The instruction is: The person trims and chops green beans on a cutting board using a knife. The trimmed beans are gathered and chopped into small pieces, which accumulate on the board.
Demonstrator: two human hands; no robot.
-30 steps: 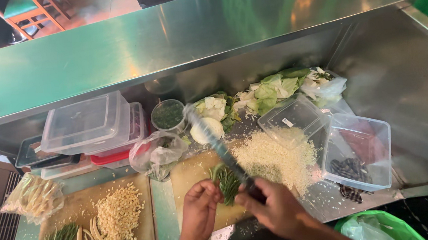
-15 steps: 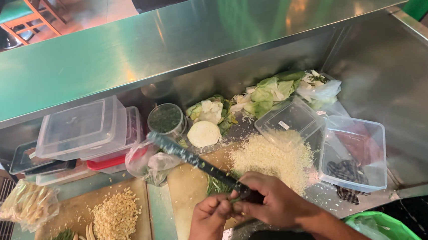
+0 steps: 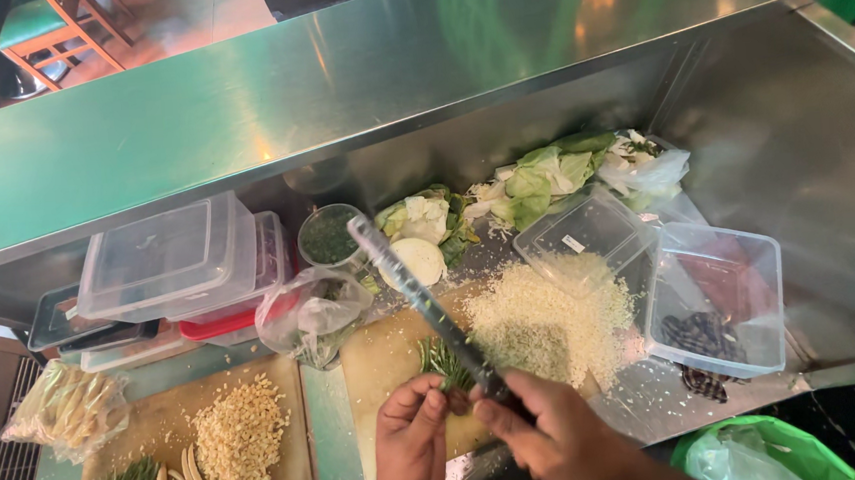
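Steel counter, right hand gripping knife

Both hands are low in the view, around 6 o'clock, nearly touching. The left hand is curled, fingers bent and pinched toward 1 o'clock. The right hand comes in from 5 o'clock in a closed grip, knuckles up, forearm trailing off the bottom edge.

Bare hands (no gloves, no sleeves)
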